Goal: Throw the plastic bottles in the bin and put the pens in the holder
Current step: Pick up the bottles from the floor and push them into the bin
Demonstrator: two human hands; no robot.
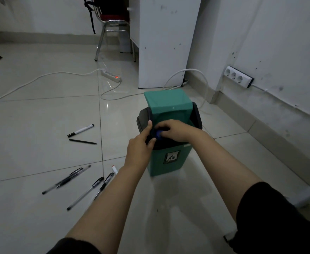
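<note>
**Bottle going into the bin, pens waiting on the floor**

Far left on the tiles lie the pens: a white marker (80, 130) and a thin black pen (82, 141) side by side, then nearer the camera a scatter of clear-barrelled pens (66, 179) and an orange-tipped marker (114, 169). No holder is in view. The left hand (139, 149) reaches to the black rim of the bin (168, 160), fingers curled over its edge as if steadying it. Between the hands a blue bottle cap (158, 133) shows at the opening; the bottle's body is hidden. The right hand (176, 130) is closed around that cap end, under the tilted green swing lid (166, 100). To finish well, I would keep the lid pushed back, feed the bottle straight down, and let go only once it clears the rim, so that it cannot jam the flap
</note>
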